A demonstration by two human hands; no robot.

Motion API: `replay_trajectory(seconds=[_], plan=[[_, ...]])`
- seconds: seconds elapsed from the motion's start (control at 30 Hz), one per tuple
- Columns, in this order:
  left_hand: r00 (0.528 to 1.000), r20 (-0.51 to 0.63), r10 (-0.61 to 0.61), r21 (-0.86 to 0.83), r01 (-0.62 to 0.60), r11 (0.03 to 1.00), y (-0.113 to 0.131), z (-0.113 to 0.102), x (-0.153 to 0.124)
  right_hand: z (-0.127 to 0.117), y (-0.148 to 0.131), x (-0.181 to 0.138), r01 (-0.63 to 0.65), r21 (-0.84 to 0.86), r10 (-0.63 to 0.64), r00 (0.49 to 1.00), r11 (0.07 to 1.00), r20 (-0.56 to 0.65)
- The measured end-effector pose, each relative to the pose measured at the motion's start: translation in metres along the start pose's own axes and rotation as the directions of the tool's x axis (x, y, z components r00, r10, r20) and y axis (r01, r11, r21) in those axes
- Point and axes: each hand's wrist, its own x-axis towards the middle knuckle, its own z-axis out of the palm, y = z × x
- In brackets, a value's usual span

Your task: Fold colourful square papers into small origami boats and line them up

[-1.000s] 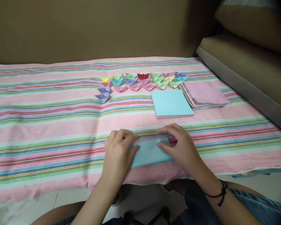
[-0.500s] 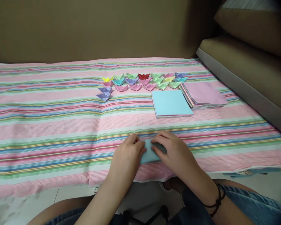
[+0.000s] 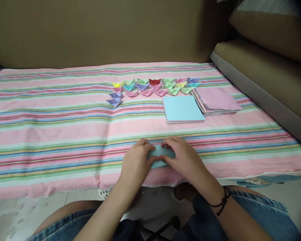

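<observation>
A light blue sheet of folded paper (image 3: 163,153) lies near the front edge of the striped cloth, between my two hands. My left hand (image 3: 138,159) grips its left side, with fingers curled at the far edge and the thumb on the near part. On the right side, my right hand (image 3: 180,155) holds it the same way, and the two thumb tips almost meet over the paper. Both palms hide the paper's outer ends. Beyond the hands lies a square stack of paper with a light blue top sheet (image 3: 183,108).
Several small folded paper boats (image 3: 146,92) in many colours stand in rows toward the back. A fanned stack of paper with a pink top (image 3: 219,98) lies right of the blue stack. Brown cushions (image 3: 263,73) border the right side; a brown backrest (image 3: 102,33) rises behind.
Both thumbs have come closer together on the near part of the blue paper. The hands appear slightly farther up in the view, and the camera has shifted a little.
</observation>
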Motion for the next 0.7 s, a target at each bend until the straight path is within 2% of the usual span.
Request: replay_trajectory(seconds=[0.37, 0.7], plan=[[0.996, 0.031, 0.088, 0.034, -0.089, 0.995, -0.0005, -0.0021, -0.0068, -0.0052, 0.0026, -0.003, 0.033, 0.074, -0.037, 0.997, 0.997, 0.064], [0.996, 0.033, 0.08, 0.045, -0.081, 0.996, 0.0035, -0.0023, -0.0098, -0.0032, 0.0074, -0.0014, 0.064, 0.068, -0.069, 0.995, 0.996, 0.071]])
